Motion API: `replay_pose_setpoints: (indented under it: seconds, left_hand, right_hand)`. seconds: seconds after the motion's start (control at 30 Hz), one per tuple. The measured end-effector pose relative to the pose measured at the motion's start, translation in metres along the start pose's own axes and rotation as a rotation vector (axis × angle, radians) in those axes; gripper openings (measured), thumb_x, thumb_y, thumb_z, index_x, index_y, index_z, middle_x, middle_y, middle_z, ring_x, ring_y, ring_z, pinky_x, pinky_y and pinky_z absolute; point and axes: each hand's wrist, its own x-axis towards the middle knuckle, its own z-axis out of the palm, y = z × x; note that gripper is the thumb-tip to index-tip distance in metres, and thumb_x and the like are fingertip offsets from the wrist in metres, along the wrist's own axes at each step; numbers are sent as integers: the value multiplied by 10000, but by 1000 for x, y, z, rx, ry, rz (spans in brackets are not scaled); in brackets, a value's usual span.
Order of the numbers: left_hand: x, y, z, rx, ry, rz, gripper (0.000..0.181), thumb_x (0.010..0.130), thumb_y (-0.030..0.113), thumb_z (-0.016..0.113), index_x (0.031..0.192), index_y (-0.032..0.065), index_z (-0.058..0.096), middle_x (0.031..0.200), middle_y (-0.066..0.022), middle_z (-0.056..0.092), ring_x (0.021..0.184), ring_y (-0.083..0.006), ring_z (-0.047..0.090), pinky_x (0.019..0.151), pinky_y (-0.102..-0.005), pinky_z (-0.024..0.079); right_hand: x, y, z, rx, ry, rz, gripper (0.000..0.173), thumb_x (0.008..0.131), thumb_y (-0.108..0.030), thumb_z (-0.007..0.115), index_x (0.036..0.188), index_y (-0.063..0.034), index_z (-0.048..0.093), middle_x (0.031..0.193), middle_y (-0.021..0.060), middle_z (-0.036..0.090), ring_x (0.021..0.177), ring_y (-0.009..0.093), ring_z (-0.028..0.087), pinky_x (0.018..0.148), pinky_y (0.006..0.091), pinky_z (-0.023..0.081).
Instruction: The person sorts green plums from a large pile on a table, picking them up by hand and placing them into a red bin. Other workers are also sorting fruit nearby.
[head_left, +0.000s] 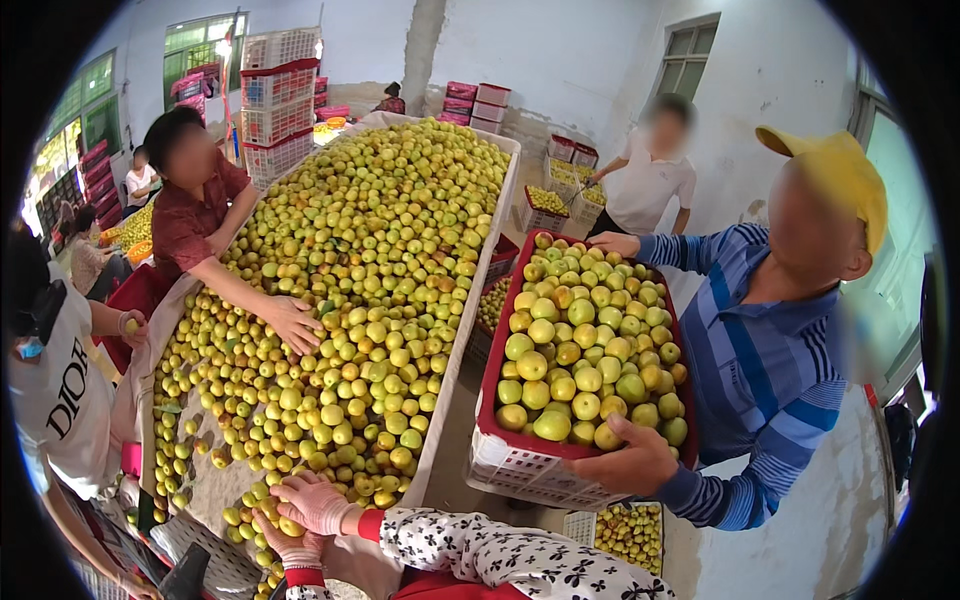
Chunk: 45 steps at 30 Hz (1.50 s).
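A thin pinkish glove covers my right hand (316, 504), which lies over fruit at the near end of a big sorting table (459, 322). My left hand (289, 541), gloved too, is just below it, also against the fruit. One yellow-green fruit (291, 526) shows between the two hands; whether the left fingers grip it is unclear. Small round yellow-green fruits (360, 285), like jujubes or plums, are heaped high at the table's far end and thin out towards me. Some fruits (264, 559) run down past my left hand. The cloth lining (225, 450) shows through between them.
On the right, a person in a striped shirt (750, 337) holds a full red-lined crate (517, 450) beside the table. Across from me, another person's hand (294, 322) rests on the fruit. A crate of fruit (630, 536) stands on the floor; stacked crates (279, 105) rise behind.
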Motion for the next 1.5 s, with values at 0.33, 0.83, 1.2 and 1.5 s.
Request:
replay_pose_setpoints:
  seconds: [0.33,0.83,1.2,1.5]
  left_hand:
    - [3,-1,-2,110,171,198,774,868,646,593,1432,130,473,1409,-130,540,1258,-330,558,983,-515,540]
    - [-6,51,-10,-118,76,6,789,783,750,627,1338,197,533,1342,-54,553,1236,-339,503,934,-639,486]
    - [-21,78,-26,-83,39,33,622,839,733,584,1263,282,533,1266,-51,559,1174,-344,539,840,-680,525]
    - [-25,80,-20,-79,-6,45,531,864,703,579,1199,291,590,1202,-5,636,1113,-312,598,906,-662,490]
  right_hand:
    - [-16,27,-21,175,47,4,382,976,-342,548,1305,-147,555,1225,81,604,1184,299,534,1001,456,390]
    - [-67,37,-23,-375,35,-138,251,905,-364,618,1028,-162,702,1023,32,687,1025,226,606,948,398,441]
    - [-67,30,-17,-451,-14,-175,241,931,-369,581,1018,-192,719,992,-31,703,1042,198,605,942,378,428]
    - [-58,31,-17,-465,-55,-197,242,946,-376,562,1011,-203,718,1003,-15,709,1047,195,608,954,382,429]
